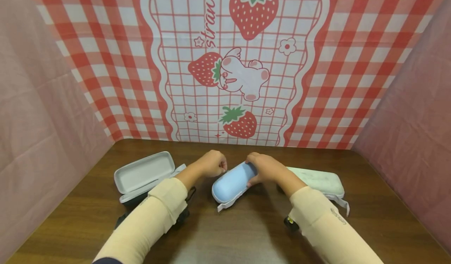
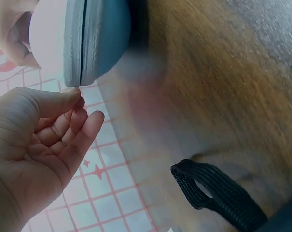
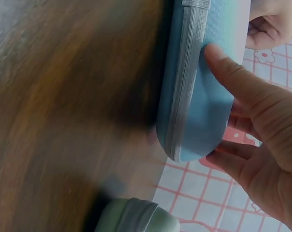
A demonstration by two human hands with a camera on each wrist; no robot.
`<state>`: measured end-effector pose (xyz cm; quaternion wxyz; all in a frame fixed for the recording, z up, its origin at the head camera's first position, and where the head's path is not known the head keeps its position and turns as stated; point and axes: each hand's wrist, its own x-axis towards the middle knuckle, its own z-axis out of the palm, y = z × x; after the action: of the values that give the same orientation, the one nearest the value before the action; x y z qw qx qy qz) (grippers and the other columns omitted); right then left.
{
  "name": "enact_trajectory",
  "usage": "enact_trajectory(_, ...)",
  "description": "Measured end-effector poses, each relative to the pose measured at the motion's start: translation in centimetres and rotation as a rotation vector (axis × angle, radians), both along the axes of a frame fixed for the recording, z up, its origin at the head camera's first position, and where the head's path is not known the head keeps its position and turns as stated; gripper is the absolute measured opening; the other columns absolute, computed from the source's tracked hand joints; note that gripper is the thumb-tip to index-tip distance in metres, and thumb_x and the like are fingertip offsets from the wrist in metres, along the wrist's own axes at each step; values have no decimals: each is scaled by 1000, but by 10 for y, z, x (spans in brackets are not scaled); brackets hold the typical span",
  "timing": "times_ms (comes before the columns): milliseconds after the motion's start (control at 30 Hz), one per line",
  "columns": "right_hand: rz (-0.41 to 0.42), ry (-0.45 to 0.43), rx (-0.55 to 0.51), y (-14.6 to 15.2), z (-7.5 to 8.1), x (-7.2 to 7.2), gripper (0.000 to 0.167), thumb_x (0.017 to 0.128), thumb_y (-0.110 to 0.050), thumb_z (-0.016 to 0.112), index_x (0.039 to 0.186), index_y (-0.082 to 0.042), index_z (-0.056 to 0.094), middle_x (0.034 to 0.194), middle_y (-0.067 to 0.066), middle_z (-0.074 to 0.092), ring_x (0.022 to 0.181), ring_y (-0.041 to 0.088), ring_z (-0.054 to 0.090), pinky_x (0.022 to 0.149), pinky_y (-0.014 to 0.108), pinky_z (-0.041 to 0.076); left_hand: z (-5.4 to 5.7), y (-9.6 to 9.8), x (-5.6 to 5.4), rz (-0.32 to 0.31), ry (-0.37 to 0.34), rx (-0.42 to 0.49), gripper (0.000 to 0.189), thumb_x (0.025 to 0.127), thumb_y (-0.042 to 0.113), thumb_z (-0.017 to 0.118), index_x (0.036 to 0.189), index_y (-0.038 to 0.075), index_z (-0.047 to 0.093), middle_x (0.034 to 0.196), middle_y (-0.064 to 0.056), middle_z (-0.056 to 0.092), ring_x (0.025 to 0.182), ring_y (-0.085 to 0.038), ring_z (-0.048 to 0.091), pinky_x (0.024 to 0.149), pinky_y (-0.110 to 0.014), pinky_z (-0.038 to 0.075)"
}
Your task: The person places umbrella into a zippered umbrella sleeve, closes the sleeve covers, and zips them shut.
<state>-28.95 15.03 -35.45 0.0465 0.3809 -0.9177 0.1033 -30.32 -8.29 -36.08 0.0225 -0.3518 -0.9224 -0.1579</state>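
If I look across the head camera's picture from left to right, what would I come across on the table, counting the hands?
Open grey case, left hand, blue case, right hand, pale green case.

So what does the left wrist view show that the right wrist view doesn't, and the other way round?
Only the left wrist view shows the black woven loop, near its lower right corner. Only the right wrist view shows the pale green case, cut off at the bottom edge. Both show the blue case, the left hand, the right hand, the wooden table and the grid-patterned cloth.
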Motion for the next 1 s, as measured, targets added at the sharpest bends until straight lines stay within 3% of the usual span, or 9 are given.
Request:
enact_trajectory(200, -54, 74, 72, 1, 1, 5, 57, 65, -34, 91, 100, -1, 60, 101, 10, 60, 87, 24, 62, 80, 40, 52, 4, -5, 0, -9, -8, 39, 11, 79, 3, 71, 70, 9, 71, 68, 3, 65, 69, -12, 59, 66, -24, 50)
enact_trajectory(400, -82, 120, 113, 0, 1, 11, 57, 68, -35, 88, 100, 1, 59, 100, 11, 60, 82, 25, 62, 76, 40, 52, 5, -10, -2, 8, -33, 46, 11, 79, 2, 71, 70, 8, 70, 69, 2, 65, 68, -12, 59, 65, -24, 50)
enact_trajectory(567, -132, 130, 154, -2, 0, 14, 60, 72, -40, 85, 105, 2, 60, 104, 14, 62, 86, 29, 64, 79, 42, 53, 4, -20, -2, 41, -60, 47, 12, 81, 1, 70, 71, 7, 70, 70, 2, 65, 67, -12, 57, 64, -24, 50)
enact_trajectory(700, -162, 145, 173, -1, 0, 14, 59, 72, -41, 85, 104, 2, 59, 106, 16, 64, 89, 31, 64, 80, 44, 52, 4, -26, -3, 49, -43, 45, 11, 79, 1, 70, 70, 7, 70, 68, 2, 64, 66, -11, 56, 64, -25, 49)
enact_trajectory(1000, -240, 132, 212, 0, 0, 14, 52, 74, -46, 82, 93, -4, 58, 87, 8, 63, 78, 28, 63, 69, 44, 52, 3, -37, -4, 77, -38, -2, 9, 77, 0, 69, 71, 6, 71, 68, 3, 63, 68, -12, 57, 66, -27, 51)
